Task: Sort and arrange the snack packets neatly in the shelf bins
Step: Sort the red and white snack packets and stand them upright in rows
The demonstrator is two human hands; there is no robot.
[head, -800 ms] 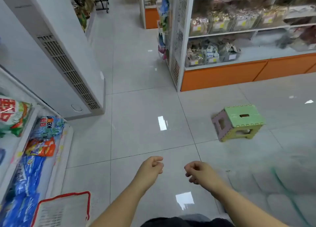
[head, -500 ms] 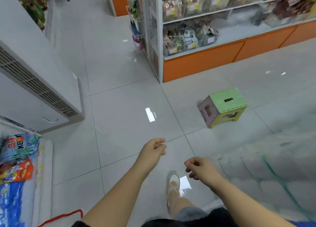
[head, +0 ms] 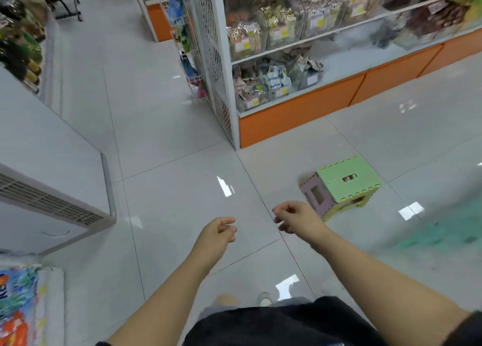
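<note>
Both my forearms extend forward over the glossy grey tiled floor (head: 182, 142). My left hand (head: 217, 235) is loosely curled with the fingers drawn in, holding nothing. My right hand (head: 297, 216) is likewise half-closed with curled fingers, and empty. The two hands are near each other but apart.

Just beyond my right hand, a small folding plastic stool with a green top and mauve sides (head: 341, 184) stands on the floor, tilted relative to the tile lines; it lies between me and the white metal shelving unit with an orange base (head: 300, 116). That unit carries clear-wrapped snack packets with yellow price labels (head: 271, 85) on its lower tiers; the contents further right are blurred. A white wire mesh panel (head: 214, 59) covers the unit's end, with hanging goods beside it.

At my left, a large white cabinet with a louvred vent (head: 52, 163) stands on the floor. At the lower left corner, colourful blue and orange snack packets (head: 15, 304) lie in a white shelf bin (head: 52, 306), well apart from both hands. A smeared green patch (head: 443, 236) marks the floor at the right. My dark shorts (head: 281, 325) fill the bottom edge.
</note>
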